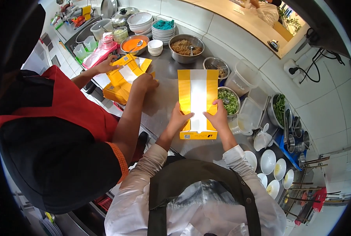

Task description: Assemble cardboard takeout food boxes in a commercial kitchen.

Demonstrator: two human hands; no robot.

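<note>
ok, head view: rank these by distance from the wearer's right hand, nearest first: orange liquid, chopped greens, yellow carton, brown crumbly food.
1. Yellow carton: touching, in the right hand's grip, extending to its left.
2. Chopped greens: just beyond the hand, to its right.
3. Brown crumbly food: well ahead, to the left.
4. Orange liquid: also ahead, farther left.

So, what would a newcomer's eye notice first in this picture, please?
Probably the bright yellow-and-white carton, held by the left hand and right hand near the picture's centre. Next might come a co-worker in red and black at the left, then the orange mixture in a metal bowl at the upper left.
</note>
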